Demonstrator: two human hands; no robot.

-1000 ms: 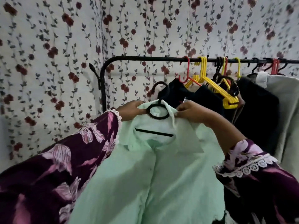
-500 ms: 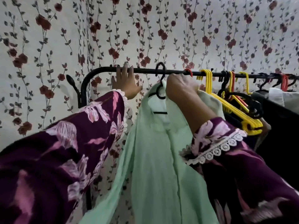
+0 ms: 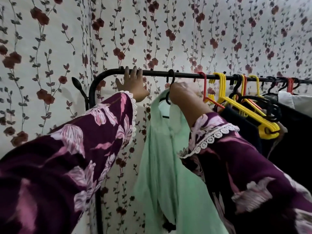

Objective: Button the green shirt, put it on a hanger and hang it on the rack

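The pale green shirt (image 3: 162, 149) hangs edge-on from a black hanger (image 3: 170, 78) whose hook is over the black rack rail (image 3: 185, 76). My right hand (image 3: 181, 93) grips the hanger's neck and the shirt collar just under the rail. My left hand (image 3: 133, 85) is on the rail left of the hook, its fingers curled over the bar. The shirt's buttons are hidden from this angle.
Right of the shirt hang an orange hanger (image 3: 205, 92), several yellow hangers (image 3: 236, 105) and black hangers with dark clothes (image 3: 287, 135) and a white garment (image 3: 297, 101). The rack's curved left post (image 3: 92, 92) stands before a floral curtain (image 3: 152, 31).
A second ago both hands held the shirt on its hanger below the rail. The hook has since gone over the rail, and my left hand moved up onto the bar.
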